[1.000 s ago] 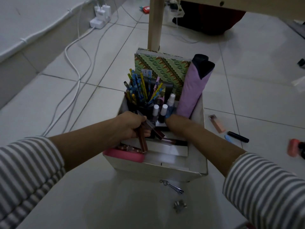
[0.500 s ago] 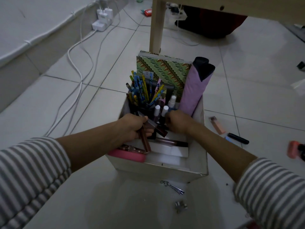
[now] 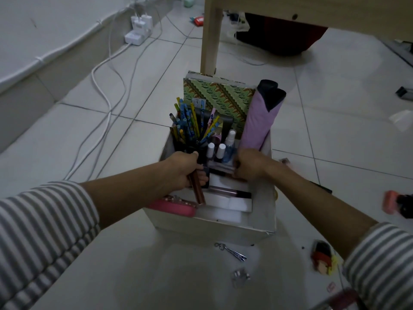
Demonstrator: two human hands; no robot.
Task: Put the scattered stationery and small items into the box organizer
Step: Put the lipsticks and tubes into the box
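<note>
Copper-coloured tube (image 3: 197,189) sits in the left hand (image 3: 181,168), whose fingers are curled fully round it. Its lower end slants toward the front left corner of the box organizer (image 3: 214,222), probably so it can slide into a shallow front tray beside the pink case (image 3: 174,208). The right hand (image 3: 250,164) reaches into the middle row near the right wall, fingers bent downward by the white-capped bottles (image 3: 215,151). Whether it grips anything is hidden; it may be steadying things or clearing space. Pencils (image 3: 187,126) stand upright at the back left. A patterned notebook (image 3: 221,95) and lilac roll (image 3: 257,121) lean at the back wall, tall things kept rearward. On the floor (image 3: 134,276) before the box's front edge, a hair clip (image 3: 232,253) and small metal clip (image 3: 240,276) lie unpacked.
</note>
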